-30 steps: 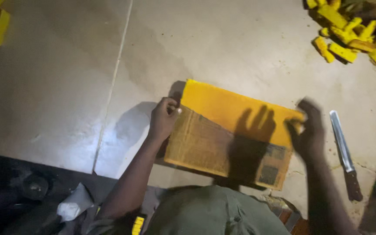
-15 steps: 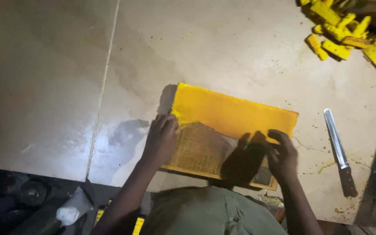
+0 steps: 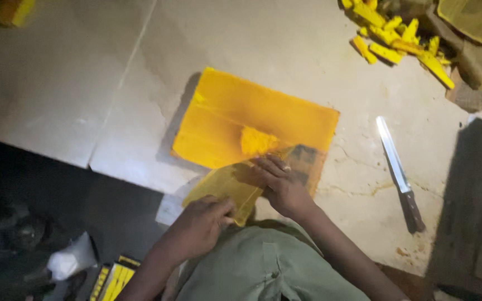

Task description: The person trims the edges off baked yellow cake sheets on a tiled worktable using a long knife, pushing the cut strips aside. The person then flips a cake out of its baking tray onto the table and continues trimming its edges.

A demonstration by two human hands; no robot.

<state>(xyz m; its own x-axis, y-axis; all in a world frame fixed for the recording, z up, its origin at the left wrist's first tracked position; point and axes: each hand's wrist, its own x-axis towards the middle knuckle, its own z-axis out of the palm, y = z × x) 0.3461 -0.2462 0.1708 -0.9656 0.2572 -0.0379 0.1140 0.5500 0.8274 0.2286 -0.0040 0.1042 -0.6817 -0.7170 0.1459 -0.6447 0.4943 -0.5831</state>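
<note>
Wrapper's (image 3: 227, 187) mostly peeled off now vs half a sec ago, when it covered the slab's near half. Most of the yellow slab (image 3: 246, 120) is bare, w/ a rough crumbly patch mid-block. Left hand (image 3: 199, 228) at 7 o'clock is closed on the loose wrapper flap; right hand (image 3: 280, 187) presses fingers flat on the bit stuck at the near edge, not really gripping. Slab lies flat on the pale floor (image 3: 85, 83), centre frame. Knife (image 3: 400, 173) lies at 3 o'clock, well apart. Yellow offcuts (image 3: 389, 42) piled at 1 o'clock. Looks like unwrapping's nearly done.
</note>
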